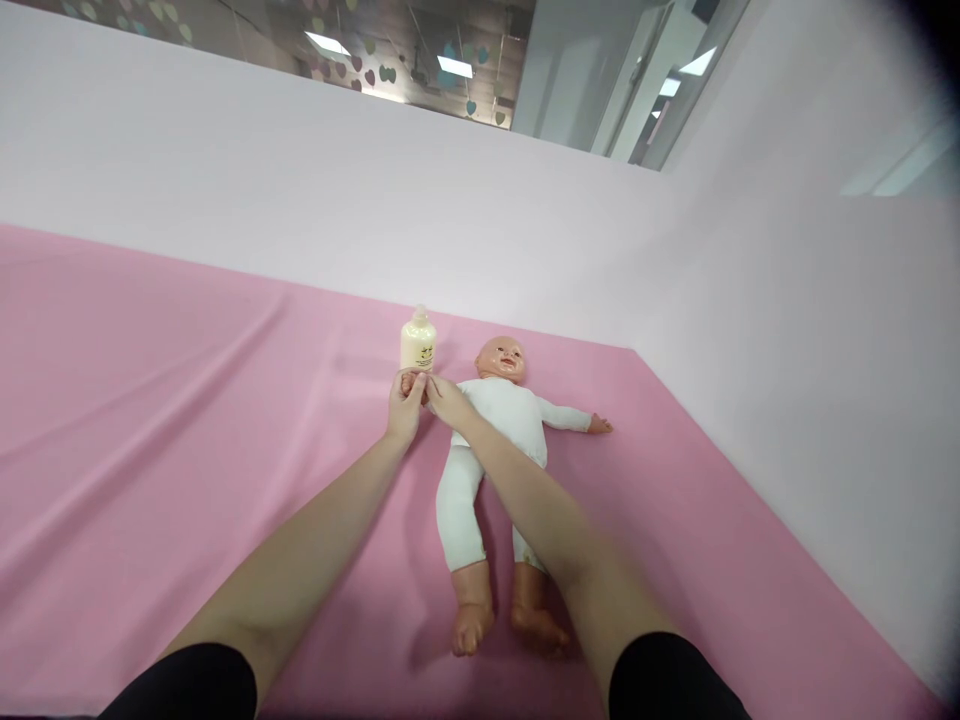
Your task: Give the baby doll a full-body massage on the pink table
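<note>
Pinching: the doll's small hand (412, 384) is caught between the fingertips of both hands, just below the base of the lotion bottle.
Left fingers: curled and pressed together around the doll's hand from the outer side; the thumb tip (420, 381) is laid on top of it.
Right fingers: drawn together to a point, meeting the left fingertips at the same spot; how much of the doll's hand is covered cannot be told.
Left hand (405, 405): held close beside the doll's shoulder, knuckles turned up.
Right hand (448, 400): laid across the doll's upper chest, touching the white suit.
Arms: both are stretched forward; the right forearm (540, 500) is carried over the doll's trunk and thigh, the left forearm (322, 550) is kept off to the side of the doll, above the sheet.
Sleeves: black cuffs (191, 685) are seen at the near edge, well back from the doll's feet.
Doll (499, 415): laid on its back in a white suit, head (500, 357) away from the camera, bare feet (472, 630) nearest it; its other arm is flung out straight, away from the bottle.
Bottle (418, 342): cream-coloured, standing upright just beside the doll's head, on the side of the pinched hand.
Sheet (150, 420): pink, creased, spread under the doll.
Walls (375, 200): pale panels are raised behind the doll's head and past its outstretched arm.
</note>
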Motion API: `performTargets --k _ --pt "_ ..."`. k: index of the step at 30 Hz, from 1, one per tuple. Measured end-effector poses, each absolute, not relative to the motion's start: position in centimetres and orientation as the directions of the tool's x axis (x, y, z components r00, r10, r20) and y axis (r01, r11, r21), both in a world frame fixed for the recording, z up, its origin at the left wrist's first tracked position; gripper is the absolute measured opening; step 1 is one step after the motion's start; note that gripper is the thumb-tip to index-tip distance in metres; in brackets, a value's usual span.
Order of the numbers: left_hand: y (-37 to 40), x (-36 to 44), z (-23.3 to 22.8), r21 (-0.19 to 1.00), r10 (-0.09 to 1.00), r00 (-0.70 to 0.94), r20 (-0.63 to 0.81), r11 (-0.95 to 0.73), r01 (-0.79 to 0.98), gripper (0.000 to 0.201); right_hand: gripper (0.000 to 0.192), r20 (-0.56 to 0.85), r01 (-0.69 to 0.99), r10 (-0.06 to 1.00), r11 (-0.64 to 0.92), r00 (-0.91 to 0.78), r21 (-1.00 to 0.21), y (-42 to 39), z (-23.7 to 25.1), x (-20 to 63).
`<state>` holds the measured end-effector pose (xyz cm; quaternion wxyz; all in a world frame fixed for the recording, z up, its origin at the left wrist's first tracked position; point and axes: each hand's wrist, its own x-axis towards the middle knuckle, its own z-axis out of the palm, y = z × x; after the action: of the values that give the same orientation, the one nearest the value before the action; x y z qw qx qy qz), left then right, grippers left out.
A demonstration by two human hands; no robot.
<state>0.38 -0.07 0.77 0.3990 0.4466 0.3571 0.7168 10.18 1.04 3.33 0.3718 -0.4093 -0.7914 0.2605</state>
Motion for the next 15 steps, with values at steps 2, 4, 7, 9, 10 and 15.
performTargets --k 2,4,7,9,10,15 --pt "0.0 0.6 0.6 0.884 0.926 -0.224 0.304 -0.362 -0.297 0.029 0.038 0.378 0.425 0.848 0.518 -0.372 -0.743 1.2 3.2 10.2" --pt "0.2 0.8 0.4 0.893 0.949 -0.172 0.266 -0.310 -0.327 0.029 0.038 0.379 0.400 0.852 0.509 -0.362 -0.762 1.3 3.1 10.3" --pt "0.4 0.8 0.2 0.894 0.946 -0.177 0.270 -0.315 -0.318 0.031 0.036 0.390 0.372 0.846 0.515 -0.363 -0.772 1.3 3.1 10.3" --pt "0.5 0.8 0.1 0.890 0.939 -0.211 0.271 -0.328 -0.316 0.032 0.034 0.393 0.369 0.846 0.516 -0.359 -0.773 1.1 3.3 10.2" --pt "0.5 0.7 0.0 0.886 0.936 -0.230 0.268 -0.333 -0.323 0.033 0.032 0.391 0.375 0.847 0.515 -0.360 -0.771 1.0 3.4 10.2" --pt "0.9 0.3 -0.3 0.845 0.930 -0.285 0.231 -0.337 -0.415 0.039 0.027 0.380 0.435 0.815 0.561 -0.437 -0.704 0.1 4.2 10.2"
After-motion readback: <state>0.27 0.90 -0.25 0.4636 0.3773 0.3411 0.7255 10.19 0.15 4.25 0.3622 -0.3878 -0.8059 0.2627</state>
